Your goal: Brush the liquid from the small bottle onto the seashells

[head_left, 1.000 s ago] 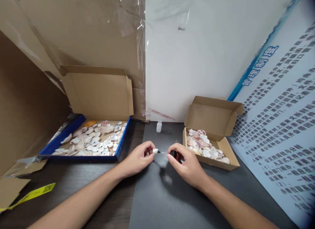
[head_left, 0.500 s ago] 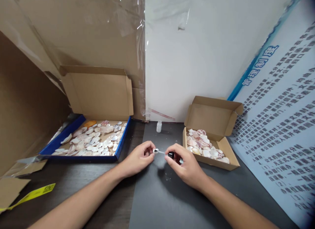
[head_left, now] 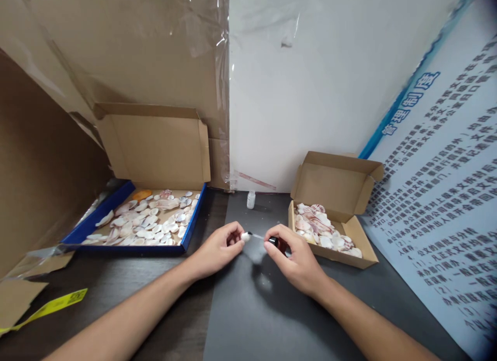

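Between the fingertips of my left hand [head_left: 223, 247] is a small white shell [head_left: 245, 237]. My right hand [head_left: 293, 257] is closed round the black cap [head_left: 273, 241] of a small applicator brush. The brush's thin pale stem [head_left: 257, 236] points left, and its dark tip [head_left: 249, 233] is at the shell's upper edge; whether the two touch I cannot tell. Beyond both hands a small clear bottle [head_left: 251, 200] with whitish contents stands upright on the dark grey mat [head_left: 240, 319].
To the left lies a blue-edged cardboard box [head_left: 185, 242], lid raised, with many shells. A smaller brown box [head_left: 330, 255] of shells stands open on the right. Cardboard and white panels rise behind; a printed sheet [head_left: 438, 195] leans at right. A yellow strip [head_left: 54, 307] lies front left.
My right hand has shifted slightly right with the brush, and the dark tip has moved from the shell's face to its upper edge. My left hand has stayed nearly still.
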Demonstrator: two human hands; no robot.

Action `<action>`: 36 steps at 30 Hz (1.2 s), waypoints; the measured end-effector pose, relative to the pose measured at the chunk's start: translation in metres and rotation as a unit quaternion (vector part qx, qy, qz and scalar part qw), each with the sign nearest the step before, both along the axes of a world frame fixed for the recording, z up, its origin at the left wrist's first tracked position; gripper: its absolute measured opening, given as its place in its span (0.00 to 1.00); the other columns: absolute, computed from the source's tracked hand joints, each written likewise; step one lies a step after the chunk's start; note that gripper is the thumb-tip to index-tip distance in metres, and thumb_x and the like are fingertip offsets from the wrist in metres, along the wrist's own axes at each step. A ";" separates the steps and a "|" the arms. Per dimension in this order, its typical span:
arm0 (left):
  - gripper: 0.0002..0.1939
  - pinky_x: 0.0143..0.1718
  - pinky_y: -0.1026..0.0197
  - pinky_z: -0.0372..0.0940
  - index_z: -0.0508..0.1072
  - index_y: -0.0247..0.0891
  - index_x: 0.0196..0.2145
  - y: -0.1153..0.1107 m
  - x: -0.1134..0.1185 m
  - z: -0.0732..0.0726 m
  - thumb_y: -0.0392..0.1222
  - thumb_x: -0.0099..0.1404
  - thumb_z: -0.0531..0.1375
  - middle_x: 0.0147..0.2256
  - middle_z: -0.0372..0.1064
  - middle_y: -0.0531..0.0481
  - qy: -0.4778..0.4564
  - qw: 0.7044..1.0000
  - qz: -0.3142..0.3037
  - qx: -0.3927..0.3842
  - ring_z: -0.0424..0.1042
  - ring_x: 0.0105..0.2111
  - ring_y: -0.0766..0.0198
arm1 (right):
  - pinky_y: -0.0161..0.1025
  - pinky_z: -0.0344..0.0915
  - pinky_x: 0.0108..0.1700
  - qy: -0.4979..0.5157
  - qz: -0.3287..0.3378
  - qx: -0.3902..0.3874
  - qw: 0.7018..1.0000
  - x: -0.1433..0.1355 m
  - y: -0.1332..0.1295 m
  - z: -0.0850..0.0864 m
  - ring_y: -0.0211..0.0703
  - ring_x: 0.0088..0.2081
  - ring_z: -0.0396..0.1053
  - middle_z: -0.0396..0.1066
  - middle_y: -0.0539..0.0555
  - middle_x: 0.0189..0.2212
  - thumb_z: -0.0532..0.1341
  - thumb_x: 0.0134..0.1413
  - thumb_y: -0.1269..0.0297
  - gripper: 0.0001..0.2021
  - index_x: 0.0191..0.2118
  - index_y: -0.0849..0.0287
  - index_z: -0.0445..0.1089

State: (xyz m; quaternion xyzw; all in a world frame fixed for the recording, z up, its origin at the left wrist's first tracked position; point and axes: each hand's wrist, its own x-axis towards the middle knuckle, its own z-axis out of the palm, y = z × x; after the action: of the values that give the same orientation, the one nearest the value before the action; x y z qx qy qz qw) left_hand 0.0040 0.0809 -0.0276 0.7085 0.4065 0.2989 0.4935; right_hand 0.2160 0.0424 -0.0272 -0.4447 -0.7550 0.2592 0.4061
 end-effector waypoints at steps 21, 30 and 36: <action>0.13 0.28 0.65 0.51 0.64 0.36 0.33 0.000 -0.004 0.002 0.48 0.68 0.55 0.26 0.55 0.57 0.013 1.000 -0.010 -0.003 0.54 0.27 0.69 | 0.34 0.59 0.32 0.003 0.001 0.006 1.000 -0.001 -0.001 0.001 0.36 0.29 0.62 0.64 0.50 0.30 0.57 0.62 0.65 0.04 0.38 0.57 0.69; 0.15 0.31 0.64 0.52 0.63 0.36 0.34 0.002 -0.005 -0.003 0.51 0.70 0.53 0.27 0.55 0.57 0.027 1.000 -0.013 0.006 0.54 0.28 0.69 | 0.34 0.59 0.32 0.000 -0.002 0.003 1.000 0.000 0.000 0.001 0.36 0.28 0.62 0.65 0.50 0.30 0.58 0.62 0.65 0.04 0.37 0.57 0.69; 0.15 0.32 0.64 0.53 0.63 0.36 0.34 0.002 -0.005 -0.004 0.52 0.71 0.52 0.28 0.56 0.56 0.035 0.999 -0.018 0.023 0.54 0.29 0.68 | 0.34 0.59 0.31 -0.021 -0.010 -0.014 1.000 -0.001 0.000 0.000 0.36 0.28 0.61 0.65 0.49 0.29 0.58 0.61 0.68 0.03 0.35 0.58 0.68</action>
State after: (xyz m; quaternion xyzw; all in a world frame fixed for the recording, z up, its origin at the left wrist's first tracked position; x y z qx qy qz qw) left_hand -0.0010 0.0829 -0.0317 0.7369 0.4037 0.2741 0.4679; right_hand 0.2155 0.0422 -0.0269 -0.4633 -0.7552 0.2558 0.3868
